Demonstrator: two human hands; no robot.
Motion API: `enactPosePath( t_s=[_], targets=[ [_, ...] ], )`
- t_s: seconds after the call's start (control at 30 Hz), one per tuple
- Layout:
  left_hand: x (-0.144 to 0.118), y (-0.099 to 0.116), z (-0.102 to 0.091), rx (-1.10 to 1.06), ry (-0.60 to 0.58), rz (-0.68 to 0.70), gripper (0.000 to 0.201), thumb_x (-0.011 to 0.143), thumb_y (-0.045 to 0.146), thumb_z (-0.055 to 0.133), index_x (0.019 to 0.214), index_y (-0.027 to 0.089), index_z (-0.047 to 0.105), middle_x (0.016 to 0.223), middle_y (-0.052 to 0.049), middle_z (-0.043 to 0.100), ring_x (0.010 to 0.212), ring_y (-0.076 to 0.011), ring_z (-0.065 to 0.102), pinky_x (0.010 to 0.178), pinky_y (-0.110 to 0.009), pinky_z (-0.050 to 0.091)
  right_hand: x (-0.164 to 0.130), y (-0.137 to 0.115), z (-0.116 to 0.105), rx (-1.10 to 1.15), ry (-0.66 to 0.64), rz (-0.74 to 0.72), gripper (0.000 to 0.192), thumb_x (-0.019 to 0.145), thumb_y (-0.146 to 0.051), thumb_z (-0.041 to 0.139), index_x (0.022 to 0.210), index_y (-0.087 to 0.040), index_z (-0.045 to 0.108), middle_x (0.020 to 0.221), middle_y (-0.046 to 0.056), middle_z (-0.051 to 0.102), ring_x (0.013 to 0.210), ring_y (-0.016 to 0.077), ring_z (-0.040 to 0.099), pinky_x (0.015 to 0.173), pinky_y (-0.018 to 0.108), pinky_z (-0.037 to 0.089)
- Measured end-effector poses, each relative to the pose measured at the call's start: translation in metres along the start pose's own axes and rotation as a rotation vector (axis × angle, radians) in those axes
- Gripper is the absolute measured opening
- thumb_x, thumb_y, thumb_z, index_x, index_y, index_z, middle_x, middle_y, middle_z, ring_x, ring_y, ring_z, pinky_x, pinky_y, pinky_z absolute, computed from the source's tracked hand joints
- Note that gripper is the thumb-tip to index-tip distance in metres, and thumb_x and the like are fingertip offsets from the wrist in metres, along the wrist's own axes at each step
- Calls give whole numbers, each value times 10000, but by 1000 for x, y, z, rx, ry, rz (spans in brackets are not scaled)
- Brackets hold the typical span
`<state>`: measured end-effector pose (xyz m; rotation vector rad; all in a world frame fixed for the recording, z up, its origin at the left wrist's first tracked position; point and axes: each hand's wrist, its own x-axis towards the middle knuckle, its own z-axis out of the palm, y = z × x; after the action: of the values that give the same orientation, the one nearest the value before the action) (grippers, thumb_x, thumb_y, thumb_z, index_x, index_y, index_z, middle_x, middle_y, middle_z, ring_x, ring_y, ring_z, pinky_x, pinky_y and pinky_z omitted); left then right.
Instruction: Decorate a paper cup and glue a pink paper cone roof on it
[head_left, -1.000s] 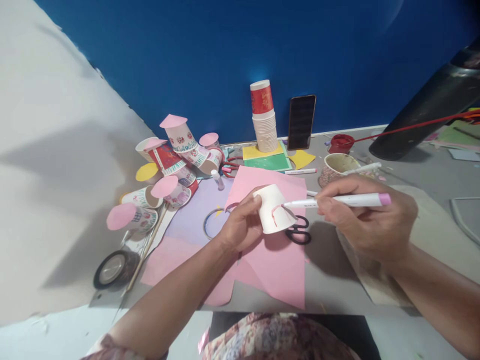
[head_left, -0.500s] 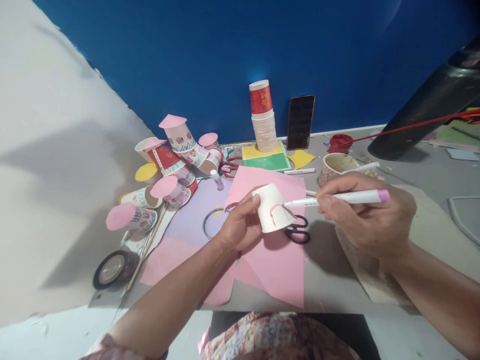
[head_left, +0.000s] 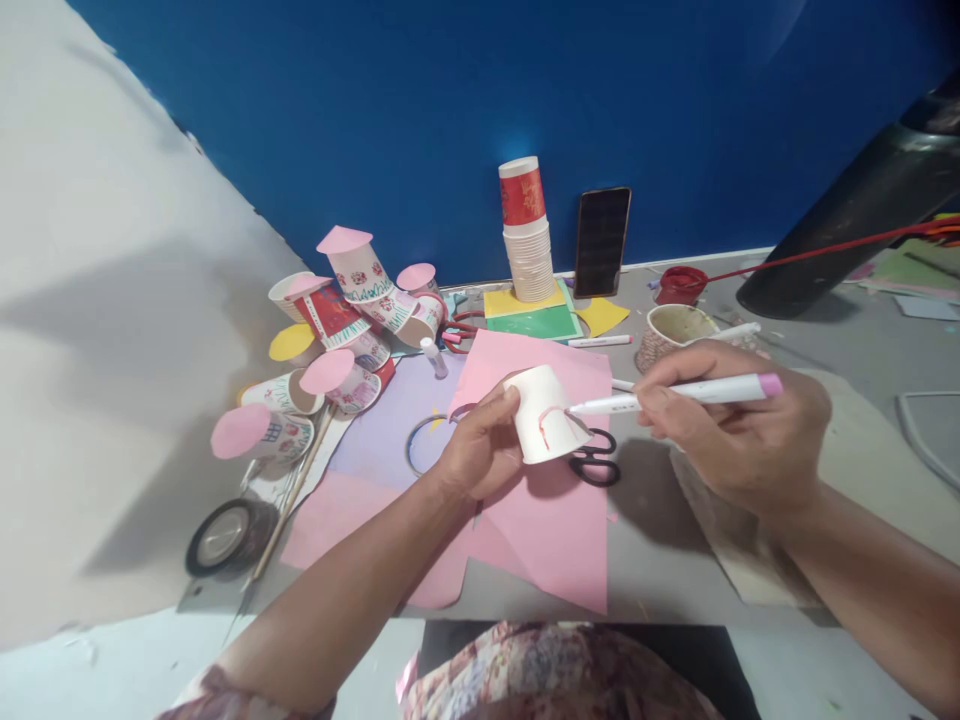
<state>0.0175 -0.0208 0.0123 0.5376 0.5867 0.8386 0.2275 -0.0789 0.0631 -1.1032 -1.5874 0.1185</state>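
A white paper cup (head_left: 531, 422), turned upside down and slightly tilted, is gripped at its left side by my left hand (head_left: 484, 445). An arch-shaped line in red and pink runs over the cup's front. My right hand (head_left: 739, 430) pinches a white felt-tip pen (head_left: 675, 393) with a pink end, its tip at the right of the arch, on or very close to the cup. Beneath the cup lie pink paper sheets (head_left: 555, 540). Black-handled scissors (head_left: 596, 460) rest just behind the cup, their blades hidden.
Decorated paper cups with pink paper tops (head_left: 352, 265) crowd the left. At the back stand a cup stack (head_left: 529, 250) and a phone (head_left: 602, 243). A roll of tape (head_left: 225, 540) lies front left. A patterned cup (head_left: 679, 328) and a black cylinder (head_left: 832, 220) stand right.
Hardly anything differs. The pen and my right hand have shifted very slightly; the cup stays in my left hand at nearly the same place.
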Motion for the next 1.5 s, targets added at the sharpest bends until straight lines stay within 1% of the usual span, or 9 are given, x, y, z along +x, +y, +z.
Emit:
enactPosePath(
  t_s=[0.13, 0.27, 0.53, 0.7, 0.87, 1.03, 1.23, 1.37, 1.5],
  targets=[
    [0, 0, -1, 19, 16, -6, 575, 780, 366, 858, 1283, 150, 682, 997, -102, 774, 904, -284, 739, 861, -418, 591, 1, 1, -1, 18, -34, -3, 158, 836, -124, 670, 705, -211, 685, 583, -53, 668, 449, 79, 527, 429, 234, 365],
    [1, -1, -2, 32, 34, -8, 570, 780, 381, 856, 1270, 148, 678, 1029, -124, 774, 958, -316, 746, 886, -452, 594, -1, 3, -2, 28, -26, 30, 154, 837, -177, 693, 690, -217, 674, 546, -63, 623, 410, 80, 461, 396, 256, 308],
    [1, -1, -2, 28, -6, 0, 515, 795, 353, 841, 1247, 152, 699, 966, -92, 778, 855, -266, 736, 831, -411, 593, -4, 3, 0, 20, -12, 27, 130, 842, -146, 698, 733, -217, 711, 596, -49, 676, 444, 91, 521, 419, 259, 360],
    [3, -4, -4, 63, -16, 49, 467, 751, 348, 880, 1154, 165, 730, 903, -55, 764, 767, -216, 704, 724, -331, 561, -4, -3, 0, 94, -82, -14, 159, 847, -108, 688, 741, -225, 710, 587, -53, 689, 446, 92, 549, 422, 240, 392],
    [2, -4, -1, 105, -19, 51, 469, 720, 396, 913, 1075, 156, 724, 806, -30, 726, 707, -189, 669, 645, -289, 523, -1, -11, 4, 121, -123, -117, 155, 840, -105, 692, 731, -215, 697, 588, -27, 726, 453, 110, 624, 446, 227, 460],
    [2, -5, 1, 123, -13, 60, 478, 724, 402, 910, 1080, 148, 716, 806, -26, 719, 694, -175, 660, 650, -282, 513, 1, -11, 4, 120, -120, -125, 160, 825, -107, 689, 708, -215, 693, 579, -16, 722, 435, 115, 605, 423, 234, 437],
    [2, -6, 0, 110, -7, 66, 445, 724, 377, 913, 1052, 150, 715, 789, -16, 711, 693, -179, 662, 663, -296, 529, -1, -9, 2, 165, -208, -102, 178, 819, -78, 633, 701, -207, 666, 560, -30, 675, 417, 94, 552, 408, 229, 386],
    [2, -5, 0, 130, 3, 72, 472, 701, 400, 931, 1034, 151, 708, 796, -20, 711, 703, -181, 660, 652, -294, 533, -1, -9, 2, 150, -191, -95, 159, 833, -90, 655, 724, -205, 670, 569, -31, 692, 434, 91, 568, 423, 222, 409],
    [1, -5, 1, 142, 8, 67, 476, 717, 399, 919, 1061, 154, 699, 805, -18, 716, 679, -178, 660, 680, -310, 537, 0, -9, 2, 130, -206, -107, 165, 833, -104, 642, 710, -211, 660, 538, -38, 683, 405, 93, 551, 396, 226, 387]
  ],
)
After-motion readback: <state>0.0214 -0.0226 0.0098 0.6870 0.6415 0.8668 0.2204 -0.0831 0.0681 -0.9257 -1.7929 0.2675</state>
